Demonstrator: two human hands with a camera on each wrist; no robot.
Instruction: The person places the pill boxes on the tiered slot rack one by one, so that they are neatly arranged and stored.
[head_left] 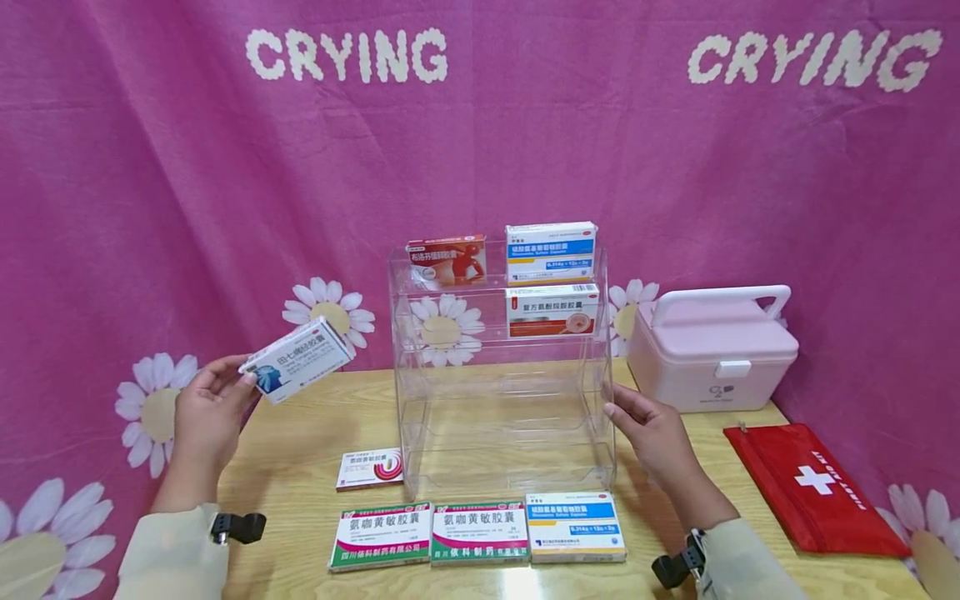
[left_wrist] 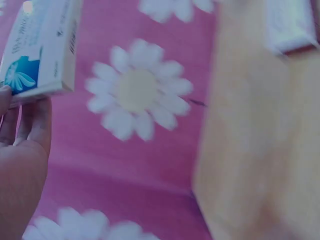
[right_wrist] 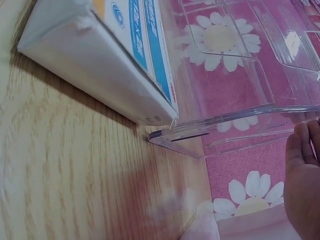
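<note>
The white medicine box [head_left: 303, 361] should be light, stiff but easy to dent, so a narrow end is best to hold. There it lies pinched between thumb and fingers of the left hand [head_left: 212, 410], in the air left of the clear rack [head_left: 517, 382]; whether the right hand [head_left: 654, 432] grips the rack's side, I cannot tell.

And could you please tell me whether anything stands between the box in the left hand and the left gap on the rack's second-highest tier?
Only the clear left side panel of the rack seems to cross the direct path from the white box; no loose item shows between.
</note>
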